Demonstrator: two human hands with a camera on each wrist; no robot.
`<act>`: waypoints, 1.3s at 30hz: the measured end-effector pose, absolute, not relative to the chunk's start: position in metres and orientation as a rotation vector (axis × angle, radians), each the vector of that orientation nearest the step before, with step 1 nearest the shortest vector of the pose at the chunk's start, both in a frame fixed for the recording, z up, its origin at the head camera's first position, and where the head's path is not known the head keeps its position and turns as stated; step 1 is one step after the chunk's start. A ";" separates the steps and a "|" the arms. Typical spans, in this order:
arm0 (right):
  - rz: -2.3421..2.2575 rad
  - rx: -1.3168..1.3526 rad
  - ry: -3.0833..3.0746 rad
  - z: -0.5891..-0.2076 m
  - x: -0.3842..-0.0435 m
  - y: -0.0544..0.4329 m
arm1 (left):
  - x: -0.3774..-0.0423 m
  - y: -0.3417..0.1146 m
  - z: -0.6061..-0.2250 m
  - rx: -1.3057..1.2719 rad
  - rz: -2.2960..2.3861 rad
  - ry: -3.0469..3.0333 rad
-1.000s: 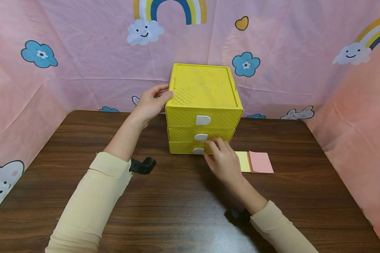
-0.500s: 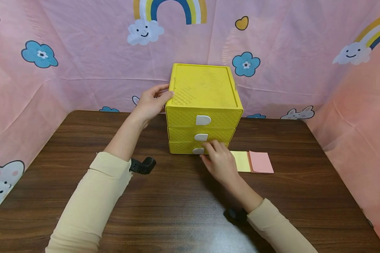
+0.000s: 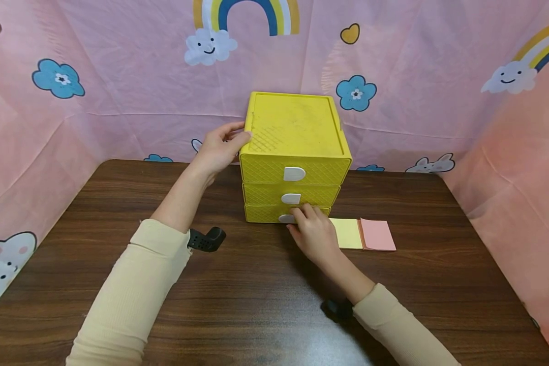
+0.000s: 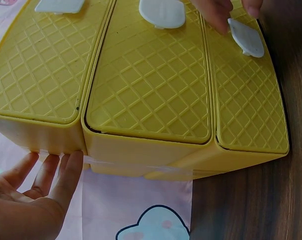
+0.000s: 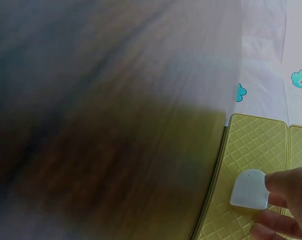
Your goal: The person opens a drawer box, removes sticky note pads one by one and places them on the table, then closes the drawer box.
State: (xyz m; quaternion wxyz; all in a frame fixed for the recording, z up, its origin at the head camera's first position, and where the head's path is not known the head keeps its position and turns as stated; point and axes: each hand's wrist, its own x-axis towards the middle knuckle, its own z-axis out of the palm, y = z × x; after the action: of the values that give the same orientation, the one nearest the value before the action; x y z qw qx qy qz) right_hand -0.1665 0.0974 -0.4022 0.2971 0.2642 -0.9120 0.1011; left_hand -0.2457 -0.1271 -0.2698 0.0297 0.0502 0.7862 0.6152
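A yellow cabinet (image 3: 297, 124) of three stacked drawers with white handles stands on the table. My left hand (image 3: 220, 148) steadies it at the upper left edge, thumb on the top rim; in the left wrist view its fingertips press against the side wall. At the bottom drawer (image 3: 265, 213) is my right hand (image 3: 317, 236), with bent fingers. In the right wrist view a fingertip meets the edge of the white handle (image 5: 249, 189). The left wrist view has finger and thumb apart beside that handle (image 4: 246, 37); I cannot tell whether they hold it.
A yellow sticky-note pad (image 3: 349, 234) and a pink sticky-note pad (image 3: 377, 235) lie right of the cabinet, behind my right hand. The dark wooden table (image 3: 256, 305) stands before a pink patterned cloth (image 3: 132, 76) hung behind and at both sides.
My right hand has slid a little left and down, from near the middle drawer's lower edge to the bottom handle. The left hand and the cabinet have stayed put.
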 end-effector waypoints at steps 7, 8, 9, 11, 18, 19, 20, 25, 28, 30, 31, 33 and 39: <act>0.258 0.712 -2.425 -0.404 -0.168 0.095 | -0.247 -0.128 -0.271 0.146 1.905 2.410; 0.258 0.712 -2.424 -0.404 -0.168 0.095 | -0.247 -0.128 -0.271 0.146 1.905 2.409; 0.259 0.713 -2.422 -0.404 -0.169 0.095 | -0.247 -0.128 -0.271 0.146 1.904 2.409; 0.259 0.714 -2.417 -0.404 -0.169 0.094 | -0.247 -0.128 -0.272 0.152 1.897 2.412; 0.225 0.699 -2.415 -0.405 -0.171 0.092 | -0.246 -0.129 -0.272 0.157 1.894 2.407; 0.223 0.697 -2.414 -0.405 -0.171 0.092 | -0.246 -0.129 -0.272 0.155 1.900 2.404; 0.222 0.695 -2.413 -0.405 -0.171 0.092 | -0.246 -0.129 -0.273 0.156 1.906 2.402; 0.213 0.692 -2.413 -0.405 -0.171 0.091 | -0.246 -0.129 -0.273 0.156 1.901 2.406; 0.208 0.691 -2.413 -0.405 -0.172 0.091 | -0.246 -0.129 -0.272 0.157 1.895 2.412; 0.213 0.691 -2.410 -0.406 -0.172 0.091 | -0.246 -0.129 -0.272 0.159 1.891 2.420; 0.215 0.692 -2.407 -0.406 -0.172 0.091 | -0.246 -0.129 -0.272 0.159 1.894 2.420; 0.217 0.691 -2.400 -0.405 -0.172 0.091 | -0.246 -0.129 -0.272 0.158 1.900 2.418; 0.213 0.689 -2.389 -0.405 -0.173 0.091 | -0.246 -0.128 -0.271 0.151 1.885 2.440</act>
State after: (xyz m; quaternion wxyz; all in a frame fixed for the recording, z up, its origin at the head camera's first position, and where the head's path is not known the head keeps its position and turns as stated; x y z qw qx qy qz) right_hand -0.1729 0.0908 -0.4047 0.3175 0.2617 -0.9078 0.0811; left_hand -0.2461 -0.1281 -0.2713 0.0270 0.0489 0.7901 0.6104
